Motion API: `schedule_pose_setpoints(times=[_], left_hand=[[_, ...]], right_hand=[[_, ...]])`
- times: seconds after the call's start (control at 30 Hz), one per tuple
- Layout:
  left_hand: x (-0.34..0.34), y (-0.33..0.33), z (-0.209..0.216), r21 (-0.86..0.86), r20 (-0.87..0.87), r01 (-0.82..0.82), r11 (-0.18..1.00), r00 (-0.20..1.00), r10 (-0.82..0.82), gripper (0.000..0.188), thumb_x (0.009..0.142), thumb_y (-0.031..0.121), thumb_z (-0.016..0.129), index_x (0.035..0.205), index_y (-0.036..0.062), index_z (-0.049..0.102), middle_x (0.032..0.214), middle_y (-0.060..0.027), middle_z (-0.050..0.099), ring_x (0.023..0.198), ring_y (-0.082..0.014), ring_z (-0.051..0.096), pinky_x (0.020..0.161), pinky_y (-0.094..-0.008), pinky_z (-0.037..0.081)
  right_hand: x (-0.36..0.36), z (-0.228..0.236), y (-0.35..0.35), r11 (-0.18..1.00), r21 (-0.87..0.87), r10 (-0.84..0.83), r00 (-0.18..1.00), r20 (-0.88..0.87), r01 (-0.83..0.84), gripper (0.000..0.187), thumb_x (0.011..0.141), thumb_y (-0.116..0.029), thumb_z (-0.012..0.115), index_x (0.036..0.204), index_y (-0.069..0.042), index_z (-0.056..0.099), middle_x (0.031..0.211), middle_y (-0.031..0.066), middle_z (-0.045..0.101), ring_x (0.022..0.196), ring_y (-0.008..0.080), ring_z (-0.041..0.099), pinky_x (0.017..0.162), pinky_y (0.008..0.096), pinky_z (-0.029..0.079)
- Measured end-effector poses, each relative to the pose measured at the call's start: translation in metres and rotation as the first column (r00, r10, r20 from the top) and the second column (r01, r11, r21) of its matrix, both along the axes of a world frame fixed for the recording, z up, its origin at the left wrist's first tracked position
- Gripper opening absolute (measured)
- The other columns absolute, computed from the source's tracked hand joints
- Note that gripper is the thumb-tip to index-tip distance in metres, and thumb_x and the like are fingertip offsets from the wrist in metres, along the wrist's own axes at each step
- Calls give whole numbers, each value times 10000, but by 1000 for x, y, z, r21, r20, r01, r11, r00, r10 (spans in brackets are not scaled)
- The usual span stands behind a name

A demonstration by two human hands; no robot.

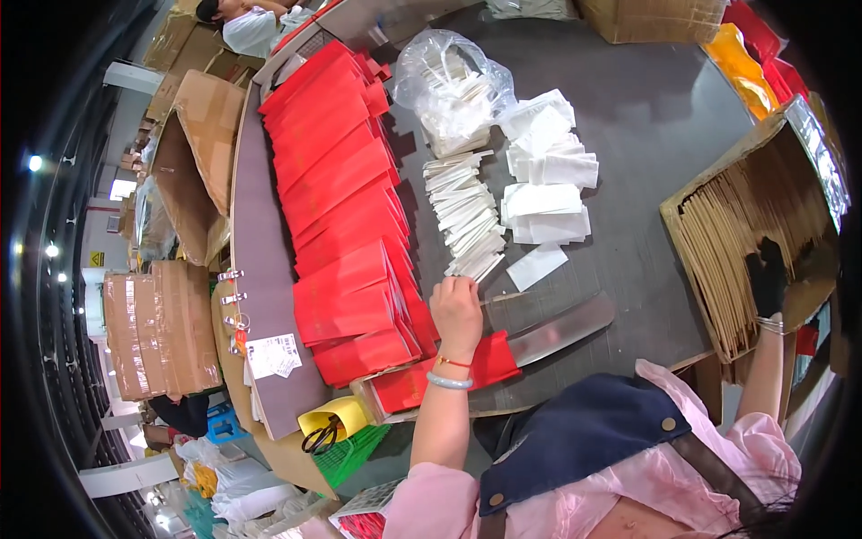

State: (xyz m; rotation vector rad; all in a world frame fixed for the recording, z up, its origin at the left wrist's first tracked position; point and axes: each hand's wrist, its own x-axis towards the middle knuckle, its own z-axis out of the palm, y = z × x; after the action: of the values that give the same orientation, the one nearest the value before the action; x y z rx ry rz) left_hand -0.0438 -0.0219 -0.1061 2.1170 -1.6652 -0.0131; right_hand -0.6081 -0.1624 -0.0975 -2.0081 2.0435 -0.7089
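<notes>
My left hand point(456, 310) reaches to the near end of a row of narrow cream paper strips point(465, 216) and pinches one or a few of them. Just under that wrist lies a red paper sleeve point(489, 361) across a shiny clear sheet point(561, 328). My right hand point(769, 274), in a dark glove, is inside an open cardboard box point(687, 211) among upright brown paper pieces point(745, 234) and grips at them. Whether it holds one I cannot tell.
A long overlapping row of red paper sleeves point(346, 198) fills the table's left side. White folded sheets point(546, 180) and a clear bag of strips point(449, 85) lie beyond. Yellow cup with scissors point(325, 424), cardboard boxes point(162, 328), another person point(247, 22) far back.
</notes>
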Motion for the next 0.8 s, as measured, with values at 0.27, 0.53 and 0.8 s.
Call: schedule_pose_setpoints(times=[0.27, 0.53, 0.8], left_hand=[[-44, -25, -2, 11, -124, 71, 997, 990, -69, 228, 774, 132, 740, 939, 68, 597, 959, -124, 570, 887, -341, 544, 774, -446, 445], [-39, -28, -7, 86, -265, 145, 986, 957, -117, 293, 732, 111, 774, 937, 47, 576, 840, -115, 584, 790, -306, 558, 729, -420, 461], [-64, 34, 39, 221, -410, 363, 905, 877, -251, 194, 716, 169, 778, 854, 106, 657, 740, -51, 600, 760, -242, 550, 714, -397, 423]], right_hand=[[-38, -35, -8, 999, 32, 18, 924, -381, -7, 290, 894, -154, 508, 1107, 25, 591, 1086, 208, 624, 1040, 370, 591, 894, 411, 468], [-47, -47, -7, 984, 115, -88, 937, -337, 134, 414, 935, -145, 461, 1305, 34, 518, 1326, 207, 554, 1256, 348, 501, 1073, 384, 377], [79, 15, 31, 1000, -19, 21, 365, 931, -9, 217, 967, -63, 511, 1144, -8, 623, 1068, 98, 651, 1009, 201, 596, 913, 327, 445]])
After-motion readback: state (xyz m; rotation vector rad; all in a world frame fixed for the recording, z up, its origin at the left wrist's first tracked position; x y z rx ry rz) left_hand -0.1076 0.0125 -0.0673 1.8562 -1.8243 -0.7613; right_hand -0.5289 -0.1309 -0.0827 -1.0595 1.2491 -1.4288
